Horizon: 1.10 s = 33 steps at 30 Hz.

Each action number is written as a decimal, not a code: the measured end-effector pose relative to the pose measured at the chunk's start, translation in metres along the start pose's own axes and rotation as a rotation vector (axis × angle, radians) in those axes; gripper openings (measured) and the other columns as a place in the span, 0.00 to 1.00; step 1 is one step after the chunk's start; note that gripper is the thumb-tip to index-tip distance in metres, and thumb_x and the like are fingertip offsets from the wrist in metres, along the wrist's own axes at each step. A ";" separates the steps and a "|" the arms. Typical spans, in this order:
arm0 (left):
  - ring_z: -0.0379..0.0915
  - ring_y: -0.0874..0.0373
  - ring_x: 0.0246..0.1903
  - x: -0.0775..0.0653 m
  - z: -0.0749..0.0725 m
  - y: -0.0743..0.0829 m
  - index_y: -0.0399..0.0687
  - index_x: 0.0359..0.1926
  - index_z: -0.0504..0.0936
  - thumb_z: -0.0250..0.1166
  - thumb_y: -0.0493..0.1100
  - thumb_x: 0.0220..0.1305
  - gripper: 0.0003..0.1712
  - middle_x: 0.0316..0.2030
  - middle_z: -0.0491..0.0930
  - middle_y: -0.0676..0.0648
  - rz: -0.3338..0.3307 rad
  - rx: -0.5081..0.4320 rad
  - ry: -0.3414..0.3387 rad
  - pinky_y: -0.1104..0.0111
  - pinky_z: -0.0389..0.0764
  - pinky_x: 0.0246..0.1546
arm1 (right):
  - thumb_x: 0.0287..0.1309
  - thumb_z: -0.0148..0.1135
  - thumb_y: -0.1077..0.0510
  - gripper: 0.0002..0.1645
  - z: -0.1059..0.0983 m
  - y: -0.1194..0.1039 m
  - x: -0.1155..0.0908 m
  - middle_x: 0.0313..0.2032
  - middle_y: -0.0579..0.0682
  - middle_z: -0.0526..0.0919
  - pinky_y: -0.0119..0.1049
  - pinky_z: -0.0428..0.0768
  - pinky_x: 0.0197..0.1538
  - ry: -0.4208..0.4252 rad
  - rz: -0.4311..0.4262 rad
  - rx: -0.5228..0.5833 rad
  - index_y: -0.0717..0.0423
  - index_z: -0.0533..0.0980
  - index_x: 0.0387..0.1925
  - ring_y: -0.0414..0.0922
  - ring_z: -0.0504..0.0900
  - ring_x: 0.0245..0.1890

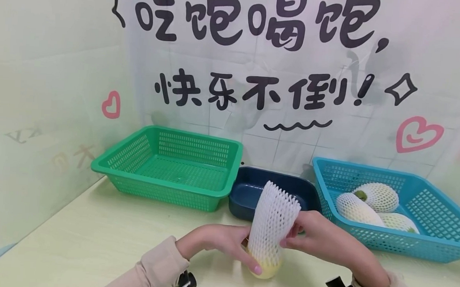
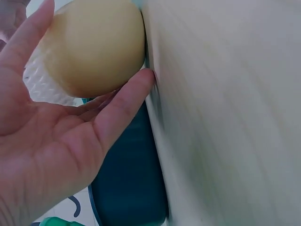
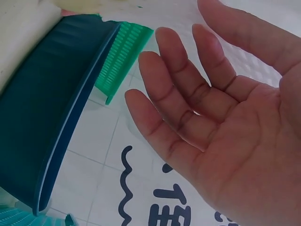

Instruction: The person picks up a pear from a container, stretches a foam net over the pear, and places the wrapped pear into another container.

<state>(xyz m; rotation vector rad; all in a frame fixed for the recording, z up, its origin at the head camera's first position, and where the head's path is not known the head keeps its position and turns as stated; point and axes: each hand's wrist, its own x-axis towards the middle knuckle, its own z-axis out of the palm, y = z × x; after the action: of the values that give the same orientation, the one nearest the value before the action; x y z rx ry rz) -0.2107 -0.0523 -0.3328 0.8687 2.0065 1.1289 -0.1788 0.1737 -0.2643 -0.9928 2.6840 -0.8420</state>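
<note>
A pale yellow, rounded fruit (image 1: 269, 269) stands on the table, its upper part covered by a white foam net sleeve (image 1: 274, 219). The sleeve rises well above the bare lower end and leans slightly right at its open top. My left hand (image 1: 225, 240) holds the fruit low down, thumb in front and other fingers behind it. In the left wrist view, the bare end of the fruit (image 2: 99, 47) lies between thumb and fingers. At the sleeve's right side, my right hand (image 1: 315, 234) pinches the net between thumb and forefinger; the other fingers curve loosely.
Directly behind the fruit is a dark blue basin (image 1: 246, 207). A green basket (image 1: 157, 185) stands at the back left. The blue basket (image 1: 435, 245) at the right contains several net-sleeved fruits (image 1: 375, 196). A printed sheet (image 1: 231, 117) hangs behind them.
</note>
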 end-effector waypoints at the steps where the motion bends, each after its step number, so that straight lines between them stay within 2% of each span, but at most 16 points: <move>1: 0.66 0.69 0.51 0.000 0.000 0.000 0.54 0.63 0.58 0.70 0.41 0.52 0.41 0.52 0.70 0.60 0.004 -0.006 -0.007 0.72 0.65 0.57 | 0.51 0.68 0.53 0.13 0.001 0.000 0.001 0.32 0.39 0.82 0.28 0.78 0.33 -0.004 -0.011 -0.001 0.52 0.78 0.39 0.31 0.76 0.29; 7: 0.67 0.68 0.50 -0.002 -0.001 -0.001 0.51 0.63 0.58 0.71 0.38 0.50 0.42 0.52 0.69 0.58 0.013 -0.003 -0.017 0.74 0.66 0.55 | 0.51 0.68 0.53 0.15 0.008 0.001 0.003 0.36 0.40 0.82 0.29 0.78 0.36 -0.028 -0.058 -0.020 0.51 0.78 0.42 0.31 0.75 0.32; 11: 0.66 0.68 0.51 -0.004 -0.002 0.001 0.51 0.65 0.54 0.71 0.39 0.49 0.45 0.54 0.66 0.57 -0.007 0.009 -0.004 0.75 0.66 0.54 | 0.51 0.68 0.53 0.15 0.010 0.002 0.002 0.36 0.40 0.82 0.28 0.78 0.35 -0.045 -0.065 -0.025 0.51 0.78 0.42 0.31 0.74 0.31; 14: 0.67 0.68 0.50 -0.004 -0.003 0.001 0.50 0.65 0.53 0.70 0.40 0.51 0.45 0.54 0.67 0.56 0.002 0.020 -0.002 0.75 0.67 0.54 | 0.51 0.68 0.53 0.14 0.010 0.004 0.001 0.35 0.40 0.82 0.28 0.77 0.34 -0.057 -0.078 -0.027 0.51 0.78 0.40 0.30 0.74 0.30; 18: 0.68 0.68 0.49 -0.003 -0.004 -0.001 0.51 0.65 0.55 0.69 0.40 0.52 0.43 0.52 0.69 0.57 0.038 0.008 -0.015 0.75 0.67 0.54 | 0.49 0.68 0.49 0.16 0.007 0.003 0.001 0.33 0.37 0.80 0.28 0.76 0.33 -0.067 -0.046 -0.024 0.48 0.77 0.40 0.31 0.73 0.30; 23: 0.70 0.69 0.47 -0.003 -0.005 -0.003 0.51 0.63 0.57 0.69 0.39 0.53 0.40 0.50 0.72 0.58 0.050 -0.023 -0.026 0.76 0.68 0.52 | 0.47 0.70 0.45 0.30 0.001 0.000 0.000 0.44 0.41 0.78 0.32 0.77 0.39 -0.058 0.021 0.046 0.48 0.71 0.51 0.38 0.74 0.40; 27: 0.70 0.69 0.47 -0.004 -0.005 -0.002 0.51 0.63 0.58 0.69 0.38 0.52 0.40 0.49 0.72 0.58 0.038 -0.022 -0.016 0.76 0.68 0.52 | 0.48 0.69 0.47 0.29 0.003 0.001 0.002 0.48 0.43 0.79 0.34 0.78 0.43 -0.098 0.009 0.080 0.49 0.72 0.52 0.38 0.75 0.44; 33: 0.74 0.62 0.42 -0.011 -0.009 0.003 0.55 0.63 0.57 0.68 0.40 0.53 0.40 0.50 0.68 0.53 0.005 -0.053 0.008 0.67 0.79 0.40 | 0.48 0.69 0.49 0.28 0.010 0.007 0.006 0.48 0.44 0.79 0.33 0.77 0.41 -0.144 -0.004 0.089 0.49 0.73 0.51 0.36 0.75 0.43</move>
<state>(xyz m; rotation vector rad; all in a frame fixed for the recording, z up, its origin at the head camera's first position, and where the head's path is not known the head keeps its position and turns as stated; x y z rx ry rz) -0.2115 -0.0635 -0.3237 0.8433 1.9731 1.1849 -0.1845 0.1699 -0.2761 -0.9990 2.5029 -0.8488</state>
